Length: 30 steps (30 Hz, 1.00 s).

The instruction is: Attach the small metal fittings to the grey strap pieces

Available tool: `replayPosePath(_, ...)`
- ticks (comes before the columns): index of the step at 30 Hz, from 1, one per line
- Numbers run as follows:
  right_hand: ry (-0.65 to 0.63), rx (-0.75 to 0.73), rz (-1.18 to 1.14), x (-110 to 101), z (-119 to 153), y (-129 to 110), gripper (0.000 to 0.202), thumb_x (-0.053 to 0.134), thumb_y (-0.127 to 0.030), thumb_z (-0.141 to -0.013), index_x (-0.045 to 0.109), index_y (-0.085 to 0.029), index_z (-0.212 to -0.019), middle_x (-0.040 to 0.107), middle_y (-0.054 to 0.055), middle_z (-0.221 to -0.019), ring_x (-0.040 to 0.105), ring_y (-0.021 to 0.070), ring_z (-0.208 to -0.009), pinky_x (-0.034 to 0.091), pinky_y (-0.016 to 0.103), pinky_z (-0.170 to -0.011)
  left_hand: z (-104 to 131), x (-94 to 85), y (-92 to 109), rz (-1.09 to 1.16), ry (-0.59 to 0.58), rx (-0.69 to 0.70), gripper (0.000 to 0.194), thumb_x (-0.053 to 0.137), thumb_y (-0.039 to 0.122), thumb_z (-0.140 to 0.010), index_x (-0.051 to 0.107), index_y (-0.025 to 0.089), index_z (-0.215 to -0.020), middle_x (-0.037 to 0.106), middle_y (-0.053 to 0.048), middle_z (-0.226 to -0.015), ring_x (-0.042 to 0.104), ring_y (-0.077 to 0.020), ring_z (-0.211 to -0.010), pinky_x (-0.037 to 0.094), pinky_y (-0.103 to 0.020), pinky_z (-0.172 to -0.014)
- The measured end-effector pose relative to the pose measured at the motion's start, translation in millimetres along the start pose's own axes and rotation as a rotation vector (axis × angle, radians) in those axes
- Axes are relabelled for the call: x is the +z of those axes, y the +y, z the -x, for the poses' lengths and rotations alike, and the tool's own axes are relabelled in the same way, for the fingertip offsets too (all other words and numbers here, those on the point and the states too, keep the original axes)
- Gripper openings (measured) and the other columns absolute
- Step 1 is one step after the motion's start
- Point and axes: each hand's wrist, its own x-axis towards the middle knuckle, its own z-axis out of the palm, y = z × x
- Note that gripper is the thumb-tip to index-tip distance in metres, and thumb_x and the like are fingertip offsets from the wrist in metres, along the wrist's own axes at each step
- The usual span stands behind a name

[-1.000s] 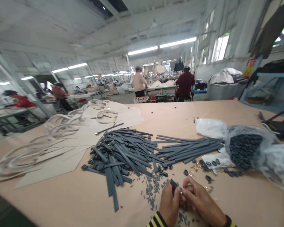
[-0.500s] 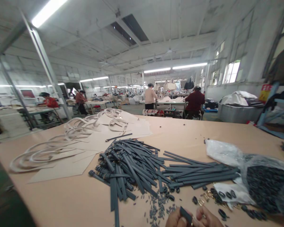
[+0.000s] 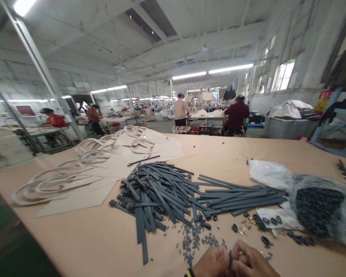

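The left hand (image 3: 211,262) and right hand (image 3: 248,258) were close, fingers curled, pinching a dark strap (image 3: 231,257) (partly hidden) between them.

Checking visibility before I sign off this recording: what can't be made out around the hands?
All in the head view:
Dark piece: mostly hidden by the left hand and right hand.
Right grip: the hand itself hides whether it pinches or merely touches.
Right wrist: cut off by the picture's lower edge.
Gold-toned fittings: too small for detail.
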Motion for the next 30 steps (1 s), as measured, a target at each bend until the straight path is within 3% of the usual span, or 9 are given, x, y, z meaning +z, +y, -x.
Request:
replayPosePath(4, 0.064, -0.056, 0.119, 1.2, 6.4, -8.3, 0.016, 0.047, -0.032, -0.075, 0.046, -0.018, -0.068, 0.057, 0.000, -0.058, 0.051, 0.0125, -0.054, 0.036, 0.020, -0.049, 8.7, 13.9, 7.9, 0.201, -0.024, -0.034, 0.040, 0.070, 0.042, -0.060, 0.042, 0.015, -0.070, 0.051, 0.001, -0.061, 0.050, -0.0070, -0.048, 0.039, -0.018, -0.043)
replayPosePath(8, 0.103, -0.105, 0.335, -10.1, 8.4, -3.6, 0.026, 0.050, -0.039, -0.076, 0.052, -0.015, -0.067, 0.053, -0.001, -0.059, 0.045, 0.0111, -0.053, 0.031, 0.019, -0.047, 10.9, 17.4, 17.2, 0.175, 0.029, -0.052, 0.038, 0.072, 0.035, -0.059, 0.042, 0.014, -0.068, 0.054, 0.000, -0.067, 0.054, -0.0075, -0.055, 0.043, -0.017, -0.048)
replayPosePath(11, 0.064, -0.107, 0.408, -21.0, 12.4, -0.9, 0.034, 0.047, -0.045, -0.078, 0.055, -0.013, -0.070, 0.049, -0.002, -0.058, 0.042, 0.0099, -0.053, 0.029, 0.019, -0.047, 9.4, 18.6, 23.4, 0.121, 0.126, -0.025, 0.037, 0.072, 0.034, -0.060, 0.041, 0.014, -0.067, 0.054, 0.001, -0.066, 0.054, -0.0071, -0.057, 0.044, -0.017, -0.053)
replayPosePath(15, 0.024, -0.105, 0.445, -25.7, 14.4, -3.9, 0.038, 0.046, -0.049, -0.078, 0.056, -0.013, -0.069, 0.045, -0.003, -0.056, 0.037, 0.0086, -0.050, 0.028, 0.019, -0.046, 7.5, 19.1, 25.7, 0.038, 0.211, 0.020, 0.036, 0.070, 0.034, -0.060, 0.040, 0.015, -0.066, 0.052, 0.005, -0.057, 0.051, -0.0060, -0.052, 0.043, -0.019, -0.053)
replayPosePath(19, 0.056, -0.154, 0.470, -20.2, 10.6, -6.3, 0.035, 0.045, -0.040, -0.081, 0.053, -0.013, -0.060, 0.041, -0.004, -0.053, 0.035, 0.0080, -0.050, 0.025, 0.019, -0.046, 5.8, 14.9, 21.7, -0.055, 0.242, 0.040, 0.033, 0.066, 0.034, -0.065, 0.039, 0.016, -0.068, 0.055, 0.004, -0.056, 0.051, -0.0063, -0.048, 0.041, -0.018, -0.050)
replayPosePath(26, 0.042, -0.078, 0.285, -16.1, 9.5, -4.2, 0.027, 0.044, -0.031, -0.082, 0.053, -0.013, -0.064, 0.043, -0.005, -0.048, 0.038, 0.0069, -0.045, 0.028, 0.017, -0.043, 5.1, 12.6, 21.6, -0.192, 0.221, 0.096, 0.030, 0.063, 0.034, -0.068, 0.040, 0.016, -0.069, 0.059, 0.002, -0.058, 0.055, -0.0076, -0.050, 0.042, -0.018, -0.050)
replayPosePath(30, 0.106, -0.093, 0.336, -15.9, 10.3, -4.4, 0.021, 0.048, -0.027, -0.079, 0.056, -0.013, -0.064, 0.048, -0.004, -0.050, 0.042, 0.0075, -0.046, 0.030, 0.017, -0.045, 4.6, 14.7, 22.2, -0.223, 0.203, 0.030, 0.028, 0.060, 0.035, -0.070, 0.041, 0.016, -0.076, 0.059, 0.003, -0.054, 0.054, -0.0077, -0.043, 0.043, -0.018, -0.045)
